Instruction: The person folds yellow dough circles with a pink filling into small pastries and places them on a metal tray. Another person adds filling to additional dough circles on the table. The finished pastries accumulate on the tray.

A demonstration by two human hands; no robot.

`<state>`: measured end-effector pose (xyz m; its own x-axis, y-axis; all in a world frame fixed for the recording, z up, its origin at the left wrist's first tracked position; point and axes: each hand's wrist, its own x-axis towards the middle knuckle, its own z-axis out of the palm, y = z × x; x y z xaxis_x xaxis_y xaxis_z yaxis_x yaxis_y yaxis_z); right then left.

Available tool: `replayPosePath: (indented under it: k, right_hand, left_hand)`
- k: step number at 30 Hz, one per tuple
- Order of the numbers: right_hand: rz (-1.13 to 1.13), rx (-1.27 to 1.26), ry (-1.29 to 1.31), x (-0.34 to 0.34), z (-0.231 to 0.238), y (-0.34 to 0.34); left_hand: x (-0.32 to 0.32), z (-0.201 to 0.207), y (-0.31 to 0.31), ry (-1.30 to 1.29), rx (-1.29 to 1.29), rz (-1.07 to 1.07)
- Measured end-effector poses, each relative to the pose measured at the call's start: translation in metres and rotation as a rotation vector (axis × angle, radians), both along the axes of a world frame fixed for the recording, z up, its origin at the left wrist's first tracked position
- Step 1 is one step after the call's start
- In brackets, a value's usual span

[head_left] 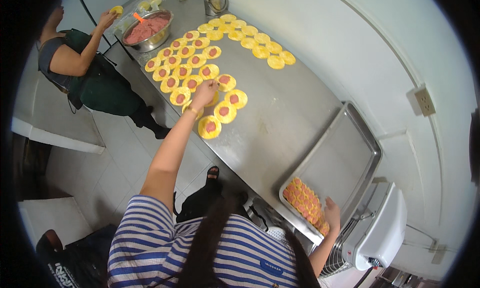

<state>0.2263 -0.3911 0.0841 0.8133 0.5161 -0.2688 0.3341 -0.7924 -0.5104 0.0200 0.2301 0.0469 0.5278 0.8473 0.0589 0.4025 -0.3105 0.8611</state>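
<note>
My left hand [204,93] reaches over the steel table, its fingers bent and drawn together above the yellow round wrappers. Whatever is between the fingertips is hidden. Around it lie several wrappers, each with a lump of pink filling, such as a filled wrapper [210,127] on its near side and another filled wrapper [236,99] to its right. My right hand [332,215] is at the lower right, fingers apart and holding nothing, beside several filled, gathered dumplings [304,202]. These sit packed together at the near end of a large metal tray [336,160].
Plain yellow wrappers [260,52] lie in rows along the wall side of the table [280,113]. A steel bowl [148,44] of pink filling stands at the far left. Beside it, another person [75,63] holds a yellow wrapper [116,11]. A white machine [387,228] is beyond the tray.
</note>
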Motion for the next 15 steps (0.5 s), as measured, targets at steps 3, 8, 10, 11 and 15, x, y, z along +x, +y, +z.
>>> replayPosePath:
  k: [3,8,10,11,15]
  right_hand:
    - [-0.169,0.079,-0.021,-0.012,0.019,-0.004]
    - [-0.296,-0.052,0.073,-0.054,0.048,0.007]
    - [-0.344,-0.029,0.117,-0.072,0.052,0.017]
    - [-0.364,0.029,0.131,-0.081,0.054,0.021]
    - [-0.367,0.057,0.144,-0.096,0.062,0.039]
  left_hand:
    - [0.023,-0.005,0.086,0.159,0.235,0.177]
    - [0.051,0.001,0.170,0.516,0.305,0.315]
    - [0.061,0.002,0.187,0.616,0.316,0.270]
    - [0.064,-0.001,0.192,0.669,0.316,0.249]
    - [0.077,-0.018,0.208,0.701,0.277,0.258]
